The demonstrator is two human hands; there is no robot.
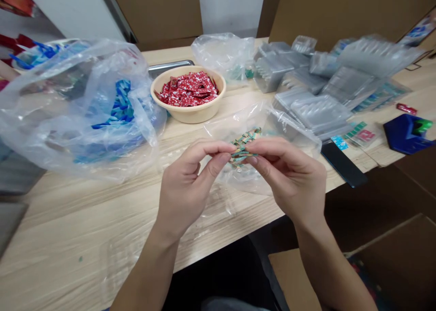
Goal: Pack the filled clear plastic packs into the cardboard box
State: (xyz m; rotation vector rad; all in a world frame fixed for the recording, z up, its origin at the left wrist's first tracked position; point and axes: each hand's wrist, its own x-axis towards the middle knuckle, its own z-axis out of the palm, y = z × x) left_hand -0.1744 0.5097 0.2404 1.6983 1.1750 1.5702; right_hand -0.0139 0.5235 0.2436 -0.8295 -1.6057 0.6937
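Observation:
My left hand (194, 183) and my right hand (289, 179) meet above the table, thumbs and forefingers pinched together. Between the fingertips are small flat green-and-tan pieces (240, 154); their exact kind and number I cannot make out. Just behind and below, more green-and-tan pieces (252, 133) lie in an open see-through plastic bag (293, 131). Beneath my hands and left forearm, a transparent plastic tray (214, 199) rests on the wooden table (75, 215), partly covered by my left hand and arm.
A cream bowl (189, 115) holds red-and-white packets (190, 89). Left stands a large plastic bag (112, 161) with blue pieces (121, 104). At right are stacked transparent plastic trays (316, 108), a black phone (344, 163) and a blue holder (402, 133). Cardboard boxes (391, 256) stand below the table edge.

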